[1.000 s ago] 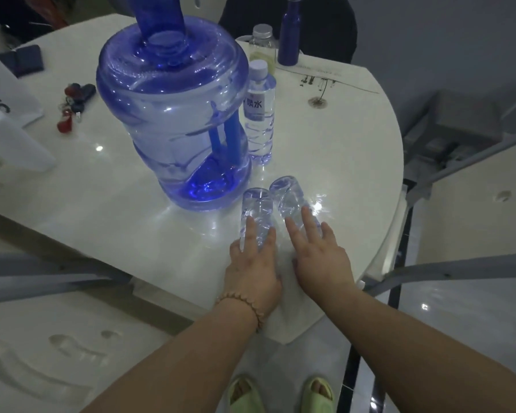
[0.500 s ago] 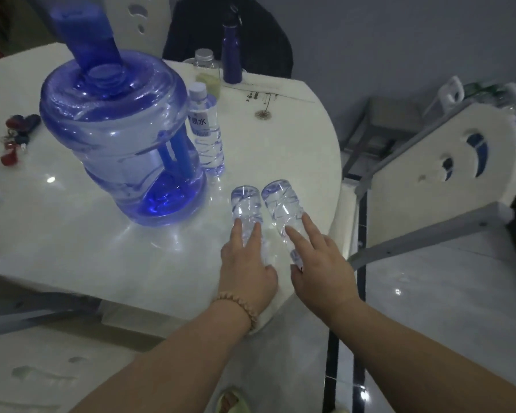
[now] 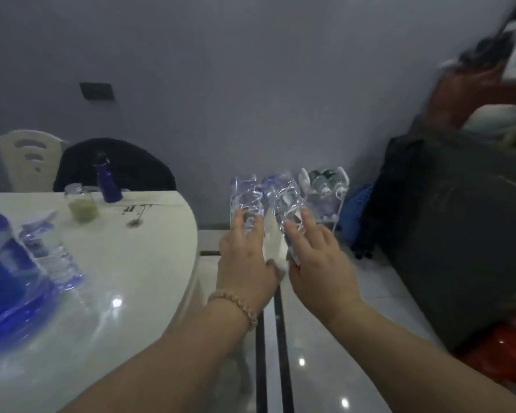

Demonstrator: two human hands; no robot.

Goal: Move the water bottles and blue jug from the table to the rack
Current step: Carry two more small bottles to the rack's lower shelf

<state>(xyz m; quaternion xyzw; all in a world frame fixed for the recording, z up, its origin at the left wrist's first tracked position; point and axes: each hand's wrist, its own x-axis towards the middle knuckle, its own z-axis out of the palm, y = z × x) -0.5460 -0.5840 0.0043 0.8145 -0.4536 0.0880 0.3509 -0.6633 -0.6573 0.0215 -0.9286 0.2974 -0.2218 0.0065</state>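
Fingers of both hands grasp clear bottles off the table, rack beyond.

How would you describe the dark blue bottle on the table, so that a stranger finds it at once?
Start at the white round table and look to its far edge, before the chair draped in dark cloth. There stands the dark blue bottle, beside a small jar with greenish content. Unlike the clear water bottles, it is opaque, with a dark cap.

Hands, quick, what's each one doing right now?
Left hand: closed around a clear water bottle.
Right hand: closed around a second clear water bottle.
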